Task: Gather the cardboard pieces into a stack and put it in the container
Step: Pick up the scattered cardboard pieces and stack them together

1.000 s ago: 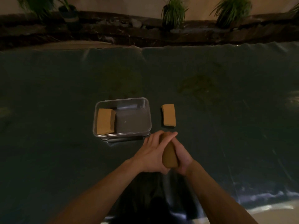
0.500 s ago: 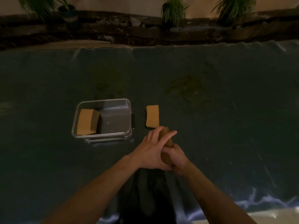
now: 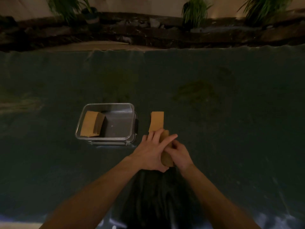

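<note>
A clear plastic container [image 3: 132,108] sits on the dark table cover left of centre. A stack of brown cardboard pieces [image 3: 91,123] leans inside its left half. To its right, one flat cardboard piece [image 3: 156,120] lies on the cover. Just in front of that piece both hands clasp a small stack of cardboard [image 3: 166,160] held on edge. My left hand [image 3: 152,152] wraps over its left side and my right hand [image 3: 179,154] grips its right side. Most of the held stack is hidden by fingers.
The dark plastic sheet [image 3: 231,129] covers the whole table and wrinkles near the front edge. Beyond the far edge runs a dark ledge with potted plants [image 3: 194,12]. The scene is dimly lit.
The view has shifted, so the container and the flat piece sit further left than a second ago. My hands stay clasped on the stack, now closer to the flat piece's near end.
</note>
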Demonstrator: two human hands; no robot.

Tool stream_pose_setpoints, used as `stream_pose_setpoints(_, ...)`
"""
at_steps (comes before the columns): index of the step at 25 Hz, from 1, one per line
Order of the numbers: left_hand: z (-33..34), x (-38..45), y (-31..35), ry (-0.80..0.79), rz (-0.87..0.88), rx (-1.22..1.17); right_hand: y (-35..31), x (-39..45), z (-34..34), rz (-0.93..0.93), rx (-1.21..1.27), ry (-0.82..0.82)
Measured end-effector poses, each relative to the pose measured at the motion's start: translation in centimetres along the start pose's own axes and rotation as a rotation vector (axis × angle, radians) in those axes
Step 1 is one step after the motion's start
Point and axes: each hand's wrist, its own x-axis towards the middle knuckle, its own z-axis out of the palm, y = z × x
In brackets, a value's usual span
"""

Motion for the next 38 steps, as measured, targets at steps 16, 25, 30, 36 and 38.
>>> stream_pose_setpoints(16, 0.6, 5.5, -5.7, 0.182, -0.720, -1.052, -1.6, 8.6, 1.2, 0.056, 0.052, 0.230)
stream_pose_setpoints(25, 1.1, 11.1, -8.6, 0.201, -0.828, -0.798, -2.4, 15.4, 1.9, 0.011, -0.630, 0.374)
stream_pose_setpoints(30, 2.9, 11.3, -8.9, 0.236, -0.802, -0.622, -1.1, 16.6, 2.3, 0.064, -0.615, 0.384)
stream_pose_setpoints(36, 3.8, 12.5, -9.4, 0.182, -0.900, -0.833, -1.2, 17.8, 2.3, 0.192, -0.412, 0.350)
stream_pose_setpoints(38, 3.4, 13.0, -9.1, 0.161, -0.942, -0.918, -1.9, 17.9, 2.3, 0.248, -0.335, 0.328)
